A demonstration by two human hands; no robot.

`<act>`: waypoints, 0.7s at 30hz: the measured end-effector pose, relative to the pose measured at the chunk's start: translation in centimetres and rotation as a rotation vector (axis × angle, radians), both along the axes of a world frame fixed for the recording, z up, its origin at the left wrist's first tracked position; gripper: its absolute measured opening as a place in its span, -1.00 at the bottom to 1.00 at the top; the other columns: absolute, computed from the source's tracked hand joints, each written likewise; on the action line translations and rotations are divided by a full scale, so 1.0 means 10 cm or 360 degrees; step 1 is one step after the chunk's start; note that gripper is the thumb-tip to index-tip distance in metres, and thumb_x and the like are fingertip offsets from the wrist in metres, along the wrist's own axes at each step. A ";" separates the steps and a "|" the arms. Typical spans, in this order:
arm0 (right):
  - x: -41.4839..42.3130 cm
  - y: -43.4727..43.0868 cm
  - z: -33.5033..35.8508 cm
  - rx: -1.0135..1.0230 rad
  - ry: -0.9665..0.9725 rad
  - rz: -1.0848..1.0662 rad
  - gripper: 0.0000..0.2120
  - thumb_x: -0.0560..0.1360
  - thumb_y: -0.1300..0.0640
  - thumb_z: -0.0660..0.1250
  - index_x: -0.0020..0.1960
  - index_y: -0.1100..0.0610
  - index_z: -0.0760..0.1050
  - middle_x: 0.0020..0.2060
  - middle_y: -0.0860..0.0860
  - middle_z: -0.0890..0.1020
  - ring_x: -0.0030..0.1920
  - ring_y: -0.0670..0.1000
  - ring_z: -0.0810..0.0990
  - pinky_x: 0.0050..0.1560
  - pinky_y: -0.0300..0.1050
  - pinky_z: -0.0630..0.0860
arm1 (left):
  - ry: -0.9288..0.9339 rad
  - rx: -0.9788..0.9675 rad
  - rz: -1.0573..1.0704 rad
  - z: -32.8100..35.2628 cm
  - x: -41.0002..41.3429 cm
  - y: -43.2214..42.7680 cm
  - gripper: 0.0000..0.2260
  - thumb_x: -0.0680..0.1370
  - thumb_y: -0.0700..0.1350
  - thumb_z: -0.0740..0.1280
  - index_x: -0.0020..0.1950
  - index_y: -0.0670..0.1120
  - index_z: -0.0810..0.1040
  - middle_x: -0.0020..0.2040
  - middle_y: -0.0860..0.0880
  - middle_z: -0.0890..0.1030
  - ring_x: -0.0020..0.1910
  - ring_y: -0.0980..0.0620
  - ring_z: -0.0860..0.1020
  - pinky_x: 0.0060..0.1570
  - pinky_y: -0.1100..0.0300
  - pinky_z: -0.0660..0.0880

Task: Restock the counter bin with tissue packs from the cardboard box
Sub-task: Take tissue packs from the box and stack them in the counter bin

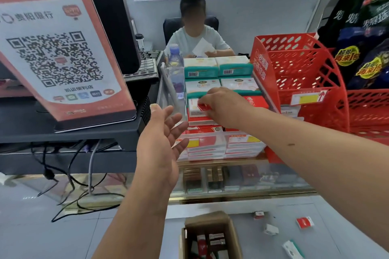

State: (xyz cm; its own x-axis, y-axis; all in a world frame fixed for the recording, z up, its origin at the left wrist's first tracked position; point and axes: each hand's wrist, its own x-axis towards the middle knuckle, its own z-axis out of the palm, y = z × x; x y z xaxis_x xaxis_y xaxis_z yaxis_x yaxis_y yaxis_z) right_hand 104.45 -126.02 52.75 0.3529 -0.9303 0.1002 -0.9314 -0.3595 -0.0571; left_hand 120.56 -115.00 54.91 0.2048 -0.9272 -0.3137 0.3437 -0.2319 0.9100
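Right hand (223, 107) reaches forward over the counter and pinches a small red-and-white tissue pack (196, 110) between thumb and curled fingers, holding it at the middle tier of the clear plastic stepped counter bin (223, 145). Left hand (162, 139) hangs just beside the bin's left front corner, palm turned inward, fingers straight and spread, holding nothing.

The bin's front tiers hold red-and-white packs stacked flat, and the rear tiers hold teal-and-white tissue packs (219, 67) in two rows. On the grey floor below, close to the camera, the open brown cardboard box (210, 222) stands with more red and white packs inside. Four loose packs lie on the floor to the right of the box, among them a red loose pack (305, 222) and a green-and-white loose pack (293, 249).

An orange-framed QR-code payment sign (59, 54) leans on the black stand at left, with black cables (71, 174) hanging beneath it. A clear water bottle with a blue cap (175, 67) stands just beside the bin's left wall. A red perforated plastic rack (301, 73) sits to the right of the bin, touching it. Behind the counter a seated person in a pale shirt (197, 42) holds a white slip.
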 end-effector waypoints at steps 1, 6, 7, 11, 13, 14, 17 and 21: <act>0.01 0.00 0.00 0.0013 0.0004 -0.0014 -0.75 0.59 0.08 0.26 0.24 -0.02 0.54 0.13 0.04 0.55 0.16 0.11 0.48 0.18 0.10 0.49 | 0.0001 -0.0001 -0.0006 -0.01 0.00 0.01 -0.54 0.65 0.27 0.09 0.28 0.01 0.58 0.14 0.02 0.70 0.12 0.00 0.66 0.14 -0.04 0.56; 0.01 0.18 0.11 -0.0115 -0.0255 -0.0103 -0.67 0.59 0.09 0.29 0.33 0.05 0.52 0.23 0.06 0.55 0.24 0.12 0.47 0.25 0.03 0.44 | 0.0022 0.0007 -0.0027 -0.04 0.08 0.11 -0.53 0.64 0.28 0.09 0.27 0.02 0.59 0.12 0.03 0.70 0.12 0.00 0.67 0.18 -0.04 0.56; 0.01 0.29 0.13 -0.0188 -0.0350 -0.0116 -0.68 0.58 0.10 0.30 0.33 0.07 0.53 0.24 0.06 0.56 0.24 0.12 0.48 0.26 0.02 0.44 | 0.0030 0.0022 -0.0037 -0.06 0.09 0.14 -0.53 0.64 0.28 0.09 0.26 0.02 0.59 0.12 0.03 0.71 0.12 -0.01 0.67 0.19 -0.05 0.56; 0.09 0.95 0.06 -0.0512 -0.0723 -0.0087 -0.76 0.56 0.14 0.35 0.19 0.16 0.62 0.14 0.08 0.63 0.17 0.11 0.57 0.20 -0.03 0.49 | 0.0069 0.0041 -0.0102 -0.24 0.16 0.28 -0.55 0.65 0.27 0.08 0.20 0.02 0.60 0.09 0.02 0.72 0.13 -0.04 0.67 0.20 -0.06 0.55; 0.12 1.28 -0.12 -0.0580 -0.0843 -0.0076 -0.79 0.55 0.16 0.34 0.13 0.20 0.65 0.08 0.08 0.65 0.12 0.10 0.59 0.16 -0.04 0.51 | 0.0074 0.0089 -0.0141 -0.43 0.19 0.36 -0.55 0.66 0.26 0.08 0.19 0.02 0.61 0.10 0.00 0.72 0.12 -0.04 0.67 0.20 -0.06 0.55; 0.14 1.41 -0.26 -0.0571 -0.0871 -0.0086 -0.80 0.54 0.16 0.34 0.10 0.20 0.65 0.07 0.08 0.65 0.11 0.09 0.59 0.15 -0.02 0.52 | 0.0083 0.0127 -0.0158 -0.56 0.20 0.39 -0.55 0.66 0.26 0.08 0.19 0.01 0.61 0.11 -0.01 0.72 0.13 -0.04 0.67 0.18 -0.05 0.55; 0.16 1.64 -0.77 -0.0461 -0.0829 -0.0166 -0.82 0.53 0.17 0.34 0.06 0.19 0.65 0.03 0.06 0.65 0.06 0.08 0.60 0.08 0.05 0.55 | 0.0078 0.0254 -0.0219 -1.01 0.24 0.50 -0.54 0.65 0.28 0.08 0.19 0.01 0.61 0.08 0.00 0.72 0.06 0.02 0.67 0.14 -0.01 0.53; 0.15 1.80 -1.48 -0.0170 -0.0733 -0.0255 -0.81 0.54 0.17 0.31 0.09 0.18 0.64 0.05 0.06 0.64 0.12 0.09 0.56 0.21 -0.07 0.44 | 0.0008 0.0409 -0.0279 -1.63 0.28 0.63 -0.57 0.67 0.28 0.06 0.12 0.05 0.62 0.02 0.06 0.72 0.09 0.03 0.66 0.18 -0.02 0.47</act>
State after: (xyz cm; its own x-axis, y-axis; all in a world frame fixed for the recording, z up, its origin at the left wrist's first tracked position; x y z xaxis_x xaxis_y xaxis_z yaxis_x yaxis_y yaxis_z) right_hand 105.98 -108.05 37.98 0.1029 -0.9453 0.3096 -0.8621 -0.2400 -0.4463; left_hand 123.40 -108.65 38.65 0.0468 -0.8384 -0.5430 0.2823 -0.5104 0.8123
